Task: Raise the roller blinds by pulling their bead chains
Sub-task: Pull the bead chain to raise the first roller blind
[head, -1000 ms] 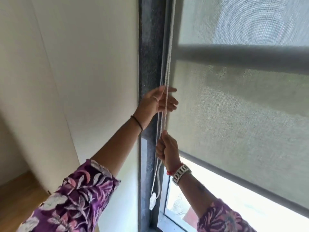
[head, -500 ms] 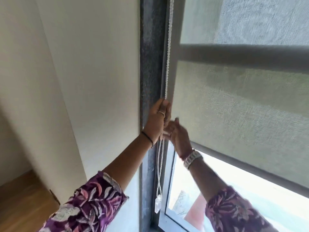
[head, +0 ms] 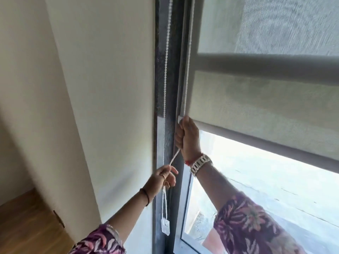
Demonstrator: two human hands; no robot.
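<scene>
Blind (head: 256, 99): partly raised | chain (head: 166, 70): beside dark frame (head: 159, 88) | right hand (head: 187, 136): fist closed round chain, high | left hand (head: 163, 178): pinching chain, lower | weight (head: 165, 226): hanging below

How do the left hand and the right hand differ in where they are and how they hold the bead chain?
The right hand is higher, at the blind's bottom bar; the left hand is lower, beside the dark frame. The right hand is closed in a fist around the bead chain; the left hand pinches it with some fingers loose. The right wrist wears a metal watch; the left wrist has a thin dark band. Both grip the same chain.
</scene>
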